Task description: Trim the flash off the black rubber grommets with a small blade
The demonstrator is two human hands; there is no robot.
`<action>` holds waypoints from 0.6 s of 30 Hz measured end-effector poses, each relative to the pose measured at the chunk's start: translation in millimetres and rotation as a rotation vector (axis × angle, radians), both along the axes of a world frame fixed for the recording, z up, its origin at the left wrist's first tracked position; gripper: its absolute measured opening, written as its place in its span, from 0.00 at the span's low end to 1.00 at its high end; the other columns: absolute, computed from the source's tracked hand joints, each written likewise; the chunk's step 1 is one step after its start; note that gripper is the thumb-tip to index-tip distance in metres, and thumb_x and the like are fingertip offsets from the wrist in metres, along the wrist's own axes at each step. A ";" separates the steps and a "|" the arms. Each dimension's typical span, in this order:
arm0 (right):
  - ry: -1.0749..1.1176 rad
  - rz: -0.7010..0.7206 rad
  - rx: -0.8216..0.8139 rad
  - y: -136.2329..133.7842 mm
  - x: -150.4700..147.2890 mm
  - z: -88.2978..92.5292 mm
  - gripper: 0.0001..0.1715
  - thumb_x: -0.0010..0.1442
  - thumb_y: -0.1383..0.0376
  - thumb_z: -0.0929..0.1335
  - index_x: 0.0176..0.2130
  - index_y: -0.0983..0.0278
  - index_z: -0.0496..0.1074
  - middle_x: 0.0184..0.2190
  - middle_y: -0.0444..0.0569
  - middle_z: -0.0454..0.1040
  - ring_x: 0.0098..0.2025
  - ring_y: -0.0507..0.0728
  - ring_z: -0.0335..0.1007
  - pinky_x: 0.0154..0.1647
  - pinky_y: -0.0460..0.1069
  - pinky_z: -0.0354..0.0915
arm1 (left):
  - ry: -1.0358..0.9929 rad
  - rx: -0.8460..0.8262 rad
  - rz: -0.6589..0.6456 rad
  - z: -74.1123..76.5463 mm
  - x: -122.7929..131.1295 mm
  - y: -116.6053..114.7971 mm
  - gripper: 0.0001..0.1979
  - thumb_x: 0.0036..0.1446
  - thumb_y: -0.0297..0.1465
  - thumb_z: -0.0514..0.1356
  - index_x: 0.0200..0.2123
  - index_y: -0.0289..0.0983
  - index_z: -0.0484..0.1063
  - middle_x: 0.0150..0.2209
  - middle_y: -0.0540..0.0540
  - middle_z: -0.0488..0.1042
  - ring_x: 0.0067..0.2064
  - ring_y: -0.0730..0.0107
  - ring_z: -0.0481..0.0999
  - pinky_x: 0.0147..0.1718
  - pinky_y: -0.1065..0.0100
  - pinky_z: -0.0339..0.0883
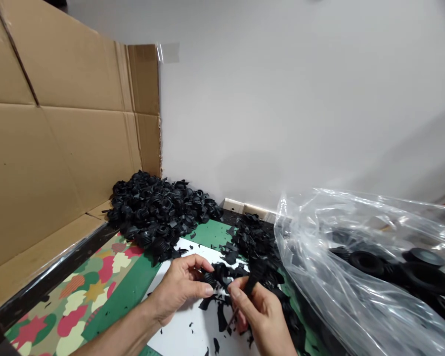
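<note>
My left hand [180, 287] pinches a small black ribbed rubber part [210, 278] between thumb and fingers, just above a white sheet [178, 336]. My right hand [255, 311] is closed round a black-handled tool [252, 282] whose tip points toward that part. Thin black rubber scraps [220, 316] lie scattered on the sheet beneath both hands. A big heap of the same ribbed black parts [159, 212] sits beyond my left hand against the cardboard.
A second pile of black scraps [254, 237] lies just beyond my right hand. A clear plastic bag [356, 277] holding black rubber parts fills the right side. Cardboard sheets [59, 138] wall off the left. A green mat [122, 291] and patterned cloth [81, 291] cover the table.
</note>
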State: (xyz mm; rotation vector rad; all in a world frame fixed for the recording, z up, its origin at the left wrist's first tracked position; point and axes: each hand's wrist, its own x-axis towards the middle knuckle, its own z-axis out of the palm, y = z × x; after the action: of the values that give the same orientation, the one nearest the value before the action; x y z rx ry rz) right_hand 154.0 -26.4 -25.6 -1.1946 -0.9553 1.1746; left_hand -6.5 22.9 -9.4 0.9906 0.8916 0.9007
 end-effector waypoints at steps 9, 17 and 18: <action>-0.387 -0.167 0.046 -4.0 -17.7 -4.4 0.19 0.54 0.50 0.67 0.26 0.63 0.72 0.21 0.44 0.67 0.26 0.56 0.61 0.27 0.48 0.54 | 0.148 0.203 0.054 3.0 7.6 -4.7 0.11 0.31 0.22 0.70 0.19 0.35 0.70 0.28 0.50 0.70 0.32 0.69 0.69 0.31 0.70 0.62; -0.441 -0.098 0.198 4.1 -14.8 -3.0 0.10 0.56 0.59 0.66 0.28 0.62 0.72 0.27 0.47 0.74 0.30 0.58 0.71 0.31 0.48 0.64 | 0.298 0.387 0.055 -2.0 8.8 -9.6 0.11 0.35 0.22 0.68 0.18 0.37 0.67 0.32 0.48 0.70 0.36 0.64 0.68 0.37 0.67 0.60; -0.416 -0.102 0.170 5.6 -15.1 -1.6 0.10 0.54 0.60 0.66 0.26 0.62 0.71 0.25 0.47 0.73 0.29 0.58 0.70 0.29 0.48 0.63 | 0.310 0.405 0.047 -0.3 9.3 -11.1 0.11 0.36 0.22 0.68 0.18 0.37 0.67 0.32 0.48 0.70 0.37 0.63 0.68 0.37 0.66 0.60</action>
State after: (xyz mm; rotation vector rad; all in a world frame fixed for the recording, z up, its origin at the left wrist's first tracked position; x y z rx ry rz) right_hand 138.9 -20.8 -27.1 -1.3583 -1.2607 0.7584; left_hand 2.9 11.9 -9.7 1.4927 1.0157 1.0069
